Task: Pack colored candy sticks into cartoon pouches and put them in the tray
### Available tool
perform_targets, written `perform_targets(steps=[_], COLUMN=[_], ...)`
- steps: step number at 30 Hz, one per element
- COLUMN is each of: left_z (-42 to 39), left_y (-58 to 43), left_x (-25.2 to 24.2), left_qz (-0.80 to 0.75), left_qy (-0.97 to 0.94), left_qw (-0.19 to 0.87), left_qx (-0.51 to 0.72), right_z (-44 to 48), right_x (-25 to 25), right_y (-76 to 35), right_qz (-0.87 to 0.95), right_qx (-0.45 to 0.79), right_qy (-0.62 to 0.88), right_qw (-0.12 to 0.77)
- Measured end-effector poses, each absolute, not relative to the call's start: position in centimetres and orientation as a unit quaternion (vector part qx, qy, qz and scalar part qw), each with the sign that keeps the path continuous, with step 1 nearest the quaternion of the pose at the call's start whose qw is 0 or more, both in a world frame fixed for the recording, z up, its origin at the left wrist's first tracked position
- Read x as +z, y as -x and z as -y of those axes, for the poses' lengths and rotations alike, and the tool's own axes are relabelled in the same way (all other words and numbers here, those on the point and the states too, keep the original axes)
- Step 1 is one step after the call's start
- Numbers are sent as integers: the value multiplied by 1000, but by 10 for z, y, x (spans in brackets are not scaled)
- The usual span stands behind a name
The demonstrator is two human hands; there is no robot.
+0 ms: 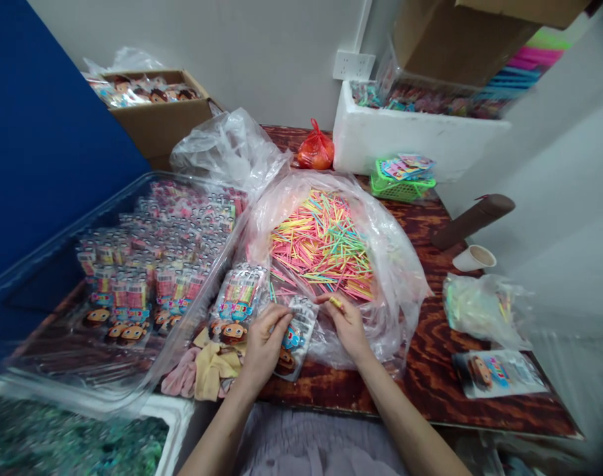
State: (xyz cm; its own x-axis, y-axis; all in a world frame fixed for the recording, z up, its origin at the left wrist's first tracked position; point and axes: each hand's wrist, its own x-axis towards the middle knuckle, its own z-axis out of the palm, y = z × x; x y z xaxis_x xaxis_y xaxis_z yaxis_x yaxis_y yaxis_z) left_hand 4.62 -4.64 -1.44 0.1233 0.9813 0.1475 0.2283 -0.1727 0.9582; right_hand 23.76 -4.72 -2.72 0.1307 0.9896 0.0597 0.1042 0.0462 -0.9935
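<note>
A clear printed pouch (290, 340) with a cartoon face and blue lettering lies tilted in front of me. My left hand (266, 344) is closed in a pinch on its upper left edge. At its upper right corner, the fingertips of my right hand (345, 324) are closed on the plastic; a yellow band shows on one finger. Just beyond is an open clear plastic bag (401, 284), full of thin pink, yellow and green sticks (326, 244). Beside my left hand lies a stack of filled pouches (239, 297) with colourful sticks showing inside.
On the left, a clear tub (157, 370) holds rows of filled pouches. Cloths (215, 367) lie near my left wrist. To the right are a brown flask (473, 221), a paper cup (474, 258), a small plastic bag (484, 307) and another pouch (500, 373). A green basket (401, 188) stands behind.
</note>
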Motion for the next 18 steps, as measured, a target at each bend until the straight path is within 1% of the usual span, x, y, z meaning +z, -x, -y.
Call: perform_targets(steps=[4, 6, 9, 11, 14, 18], left_z=[48, 49, 50, 51, 52, 54], left_y=[-48, -48, -49, -49, -48, -47], left_x=[-13, -11, -9, -8, -10, -11], left_qz=[-459, -453, -447, -444, -445, -446], left_qy=[-657, -664, -667, -661, -645, -644], left_qw=[433, 439, 447, 457, 469, 457], left_qx=[413, 401, 394, 397, 408, 422], right_z=[29, 20, 14, 16, 24, 37], right_x=[2, 18, 31, 31, 27, 28], right_y=[-237, -234, -226, -221, -216, -211], right_qz=[372, 332, 317, 321, 315, 313], right_qx=[511, 561, 618, 633, 631, 615], right_qy=[468, 414, 369, 366, 394, 444], right_qw=[617, 635, 618, 601, 589, 572])
